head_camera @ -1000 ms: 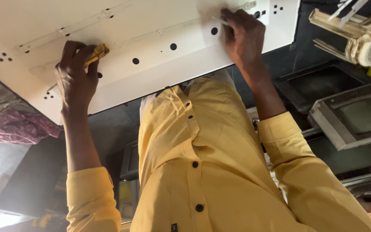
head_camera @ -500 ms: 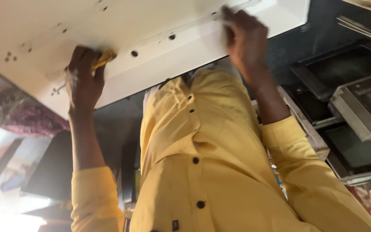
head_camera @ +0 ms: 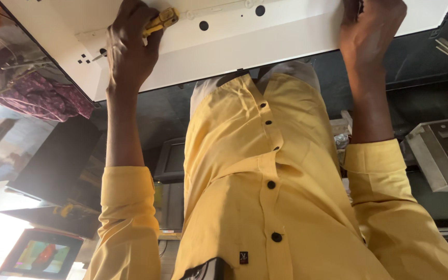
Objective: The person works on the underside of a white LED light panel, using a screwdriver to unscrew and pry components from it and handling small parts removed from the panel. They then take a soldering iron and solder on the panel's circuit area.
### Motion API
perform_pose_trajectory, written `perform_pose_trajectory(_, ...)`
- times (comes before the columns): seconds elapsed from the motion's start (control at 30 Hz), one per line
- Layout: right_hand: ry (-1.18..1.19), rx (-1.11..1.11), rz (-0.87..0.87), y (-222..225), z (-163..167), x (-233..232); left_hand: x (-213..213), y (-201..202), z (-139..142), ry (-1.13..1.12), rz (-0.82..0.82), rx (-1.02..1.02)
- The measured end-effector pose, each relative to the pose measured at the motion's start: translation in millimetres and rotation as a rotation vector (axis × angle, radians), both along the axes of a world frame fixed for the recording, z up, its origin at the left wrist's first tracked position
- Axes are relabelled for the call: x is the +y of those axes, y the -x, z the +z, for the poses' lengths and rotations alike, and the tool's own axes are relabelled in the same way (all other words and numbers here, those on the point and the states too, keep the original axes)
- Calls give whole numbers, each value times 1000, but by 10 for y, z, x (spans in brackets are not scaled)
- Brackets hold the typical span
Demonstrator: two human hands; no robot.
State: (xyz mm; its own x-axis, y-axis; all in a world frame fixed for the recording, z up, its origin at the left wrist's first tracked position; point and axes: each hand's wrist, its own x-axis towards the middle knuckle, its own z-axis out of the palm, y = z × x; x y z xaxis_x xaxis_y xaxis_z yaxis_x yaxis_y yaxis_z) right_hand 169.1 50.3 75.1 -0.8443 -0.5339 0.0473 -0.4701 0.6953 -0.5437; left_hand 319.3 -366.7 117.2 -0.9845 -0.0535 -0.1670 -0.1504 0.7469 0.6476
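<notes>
A long white metal panel (head_camera: pixel 265 31) with round holes runs across the top of the view. My left hand (head_camera: pixel 128 52) is closed around a yellow-handled screwdriver (head_camera: pixel 161 21), whose tip rests against the panel near a small cluster of holes. Further along the same panel, my right hand (head_camera: pixel 369 31) has its fingers curled on the panel's surface and holds it. Both arms are in yellow sleeves, and a yellow buttoned shirt (head_camera: pixel 265 197) fills the middle.
Purple cloth (head_camera: pixel 42 96) hangs at the left beside a dark flat screen (head_camera: pixel 53 161). Old television sets (head_camera: pixel 172 166) stand behind the shirt. A grey metal frame (head_camera: pixel 442 150) is at the right. A small lit picture screen (head_camera: pixel 42 254) is at the bottom left.
The panel and both hands have risen toward the top of the view and look larger. The hand with the screwdriver has shifted a little along the panel; the other hand stays on it.
</notes>
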Motion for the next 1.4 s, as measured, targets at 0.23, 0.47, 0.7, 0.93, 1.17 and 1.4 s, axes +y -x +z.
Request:
perform_pose_trajectory(0.23,44,21,68,-102,285,-283,-71,-79,-90,-73,27,1)
perform_pose_trajectory(0.47,44,-133,264,-645,549,-900,-199,-249,-222,-30,-1,91)
perform_pose_trajectory(0.7,-86,-203,260,-812,483,-1196,-320,-321,-178,-39,-51,114)
perform_pose_trajectory(0.93,-90,-206,244,-883,525,-1276,-385,-305,-67,-77,-67,24)
perform_pose_trajectory(1.17,-34,-176,246,-852,437,-1197,-321,-152,30,-84,-113,-22)
perform_pose_trajectory(1.4,-34,-175,49,-897,433,-1043,-121,-58,176,-59,-142,-150)
